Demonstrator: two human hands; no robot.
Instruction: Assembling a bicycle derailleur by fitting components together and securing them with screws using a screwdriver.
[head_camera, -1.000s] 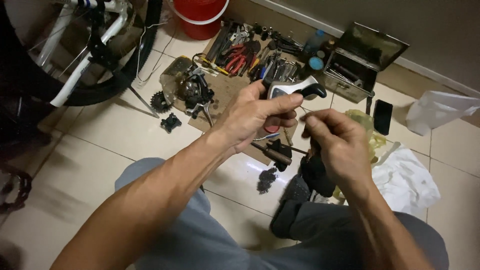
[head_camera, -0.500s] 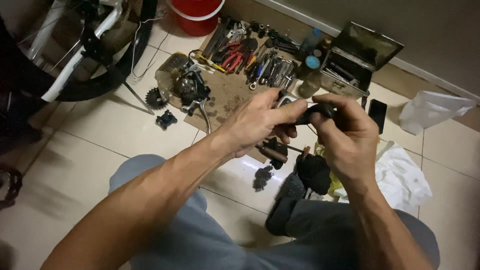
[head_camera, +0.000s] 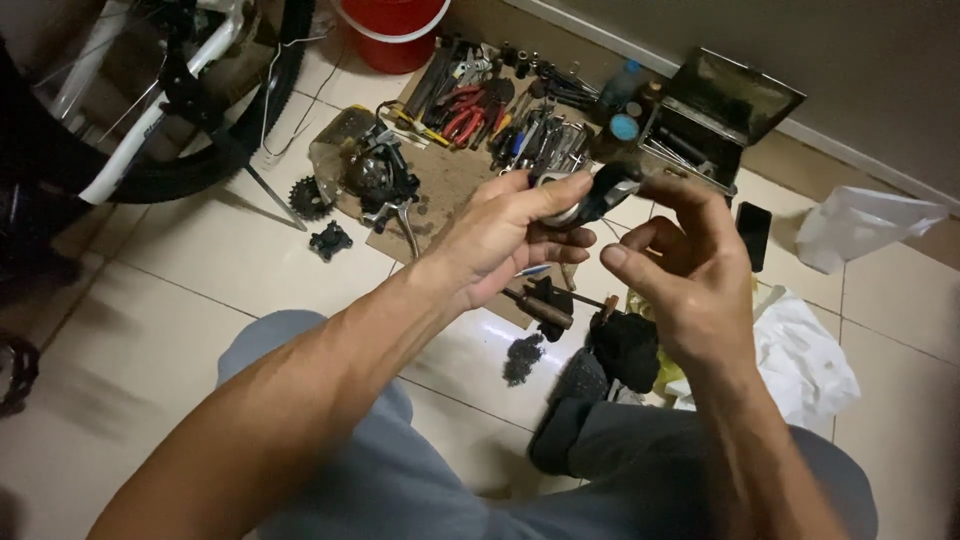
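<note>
**Both hands closed on a bike shifter**

Held up over the tiled floor (head_camera: 200, 270): a silver-and-black shifter (head_camera: 590, 195), pinched between left hand (head_camera: 505, 240) and right hand (head_camera: 690, 270), fingers curled tight around it. Just beyond, tools (head_camera: 500, 120) spread on cardboard. Farther right, an open metal toolbox (head_camera: 715, 115). Far left, a bicycle wheel (head_camera: 215, 150); far centre, a red bucket (head_camera: 395, 25).

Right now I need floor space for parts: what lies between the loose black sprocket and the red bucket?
In the head view, a bicycle tyre crosses between the sprocket and the red bucket.
</note>
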